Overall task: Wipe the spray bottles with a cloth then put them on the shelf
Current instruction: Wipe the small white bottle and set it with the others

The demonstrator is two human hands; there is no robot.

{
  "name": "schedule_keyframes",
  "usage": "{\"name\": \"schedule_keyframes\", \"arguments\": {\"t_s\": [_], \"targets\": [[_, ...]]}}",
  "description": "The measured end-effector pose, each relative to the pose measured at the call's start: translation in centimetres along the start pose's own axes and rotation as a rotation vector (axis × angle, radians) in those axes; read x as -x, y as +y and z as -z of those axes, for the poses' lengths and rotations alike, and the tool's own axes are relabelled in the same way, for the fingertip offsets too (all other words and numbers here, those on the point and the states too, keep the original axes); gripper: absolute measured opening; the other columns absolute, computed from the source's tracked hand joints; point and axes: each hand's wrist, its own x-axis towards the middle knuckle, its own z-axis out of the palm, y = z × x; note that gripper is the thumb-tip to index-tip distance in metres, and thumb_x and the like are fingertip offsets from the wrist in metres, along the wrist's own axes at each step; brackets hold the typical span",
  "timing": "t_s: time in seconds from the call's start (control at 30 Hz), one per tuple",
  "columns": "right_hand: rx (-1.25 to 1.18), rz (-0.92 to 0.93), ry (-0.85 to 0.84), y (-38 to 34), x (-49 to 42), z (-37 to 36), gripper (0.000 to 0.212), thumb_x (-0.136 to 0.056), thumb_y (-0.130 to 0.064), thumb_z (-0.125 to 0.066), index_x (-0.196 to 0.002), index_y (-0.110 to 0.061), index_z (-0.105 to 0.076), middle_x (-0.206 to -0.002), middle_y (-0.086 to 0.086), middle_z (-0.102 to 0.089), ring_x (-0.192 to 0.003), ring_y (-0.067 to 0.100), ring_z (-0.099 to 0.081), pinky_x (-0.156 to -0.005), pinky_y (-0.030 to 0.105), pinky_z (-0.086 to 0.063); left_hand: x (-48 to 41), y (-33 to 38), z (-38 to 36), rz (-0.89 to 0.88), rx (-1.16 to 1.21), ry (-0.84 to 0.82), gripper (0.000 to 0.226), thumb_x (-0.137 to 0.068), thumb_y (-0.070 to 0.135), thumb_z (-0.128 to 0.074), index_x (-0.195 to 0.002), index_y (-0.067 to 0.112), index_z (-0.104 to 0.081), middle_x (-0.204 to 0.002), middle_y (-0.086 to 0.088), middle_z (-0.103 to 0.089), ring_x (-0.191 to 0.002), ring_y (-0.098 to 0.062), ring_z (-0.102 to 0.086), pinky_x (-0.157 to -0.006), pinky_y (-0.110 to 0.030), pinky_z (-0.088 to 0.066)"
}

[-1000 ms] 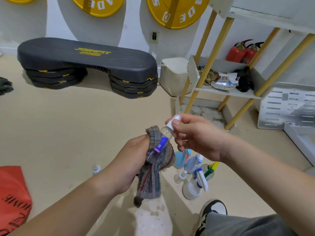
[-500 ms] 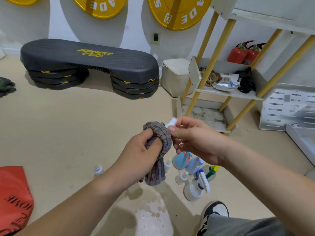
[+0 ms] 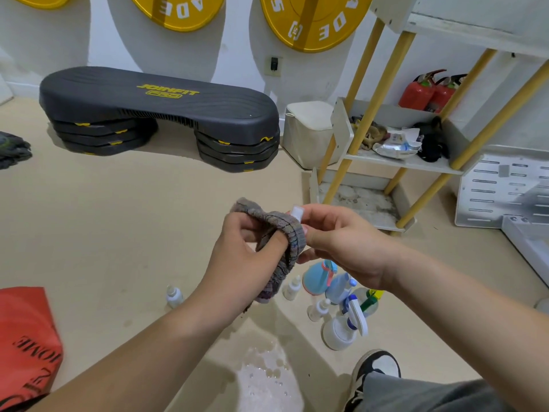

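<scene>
Cloth (image 3: pixel 279 233) gripped in left hand (image 3: pixel 237 263): knitted, rough, matt. White cap (image 3: pixel 297 211) pinched by right hand (image 3: pixel 341 245): smooth plastic; spray bottles (image 3: pixel 338 334) below that hand: glossy plastic, some translucent. Step platform (image 3: pixel 160 105) well beyond left hand: matt black ribbed plastic; wet patch (image 3: pixel 264 379) below both hands: shiny.

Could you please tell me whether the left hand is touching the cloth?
Touching. The head view shows the left hand gripping the cloth, with no gap.

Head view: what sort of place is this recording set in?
Likely a gym or fitness studio: round yellow weight plates against the white wall, a black JOINFIT step platform on stacked risers, and two red fire extinguishers behind the white shelf.
</scene>
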Motion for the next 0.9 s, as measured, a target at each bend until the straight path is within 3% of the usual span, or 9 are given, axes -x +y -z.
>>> {"name": "schedule_keyframes", "arguments": {"t_s": [0.1,0.2,0.27,0.33,0.4,0.53,0.67,0.77,0.9], "targets": [[0.037,0.026,-0.018,0.1,0.1,-1.3,0.017,-0.104,-0.005,-0.057,-0.114,-0.007,-0.071,-0.111,0.015,-0.076,-0.095,0.023,-0.069,-0.086,0.043,-0.058,0.3,0.1,-0.4,-0.115,0.039,-0.069,0.011,-0.104,0.040,-0.056,-0.113,0.046,-0.059,-0.098,0.012,-0.075,-0.082,-0.021,-0.075,-0.058,-0.031,-0.054],[0.097,0.066,0.005,0.3,0.0,-2.4,0.018,-0.105,-0.003,-0.054,-0.114,-0.006,-0.070,-0.100,0.017,-0.072,-0.084,0.021,-0.064,-0.078,0.040,-0.054,0.7,0.9,-0.7,-0.122,0.075,-0.165,0.036,-0.112,0.027,-0.037,-0.120,0.047,-0.066,-0.088,0.007,-0.076,-0.068,-0.010,-0.071,-0.056,-0.019,-0.050],[0.115,0.087,0.034,0.3,0.0,-2.5,0.017,-0.105,-0.003,-0.053,-0.111,-0.007,-0.068,-0.099,0.021,-0.067,-0.084,0.020,-0.060,-0.074,0.036,-0.051,0.5,1.0,-0.6,-0.059,0.127,-0.174,0.034,-0.111,0.028,-0.043,-0.120,0.046,-0.071,-0.092,0.007,-0.079,-0.077,-0.011,-0.074,-0.063,-0.020,-0.054],[0.118,0.088,0.044,0.2,0.2,-2.3,0.016,-0.105,-0.003,-0.054,-0.109,-0.009,-0.067,-0.099,0.020,-0.065,-0.085,0.019,-0.060,-0.074,0.033,-0.052,0.2,1.0,-0.2,0.064,0.192,-0.201,0.024,-0.106,0.037,-0.055,-0.111,0.030,-0.077,-0.097,-0.003,-0.081,-0.084,-0.020,-0.075,-0.066,-0.027,-0.056],[0.119,0.077,0.047,0.2,0.3,-2.0,0.014,-0.104,-0.003,-0.055,-0.108,-0.008,-0.067,-0.097,0.016,-0.065,-0.082,0.019,-0.059,-0.074,0.035,-0.052,0.0,0.9,0.1,0.208,0.229,-0.259,0.041,-0.100,0.047,-0.061,-0.101,0.010,-0.076,-0.094,-0.014,-0.079,-0.078,-0.031,-0.065,-0.062,-0.030,-0.048],[0.063,0.072,0.141,-0.1,0.0,-0.9,0.012,-0.104,-0.009,-0.058,-0.113,-0.004,-0.064,-0.097,0.011,-0.066,-0.085,0.020,-0.062,-0.069,0.032,-0.052,0.4,-0.2,0.1,0.379,0.292,-0.348,0.035,-0.096,0.044,-0.063,-0.078,0.019,-0.080,-0.085,-0.009,-0.077,-0.074,-0.026,-0.066,-0.077,-0.035,-0.045],[0.010,0.030,0.148,-0.3,-0.2,0.0,0.011,-0.101,-0.010,-0.063,-0.109,-0.001,-0.062,-0.090,0.007,-0.069,-0.084,0.022,-0.065,-0.067,0.035,-0.053,0.5,-0.2,-0.3,0.478,0.423,-0.328,0.044,-0.086,0.052,-0.072,-0.109,0.014,-0.077,-0.106,-0.012,-0.070,-0.095,-0.030,-0.063,-0.093,-0.045,-0.046],[-0.048,0.009,0.090,-0.6,0.0,0.4,0.005,-0.101,-0.009,-0.063,-0.104,-0.006,-0.065,-0.092,0.009,-0.070,-0.083,0.024,-0.065,-0.065,0.033,-0.053,0.4,0.1,-0.4,0.457,0.333,-0.253,0.040,-0.092,0.050,-0.070,-0.101,0.012,-0.079,-0.099,-0.010,-0.078,-0.085,-0.029,-0.072,-0.086,-0.042,-0.056],[-0.015,0.026,0.043,-0.8,0.5,0.9,0.025,-0.105,-0.010,-0.058,-0.127,-0.016,-0.068,-0.100,0.012,-0.066,-0.083,0.024,-0.064,-0.066,0.032,-0.054,0.6,0.3,-0.2,0.448,0.331,-0.286,0.023,-0.090,0.031,-0.069,-0.076,0.014,-0.066,-0.076,-0.017,-0.066,-0.060,-0.028,-0.064,-0.058,-0.032,-0.057]]}}
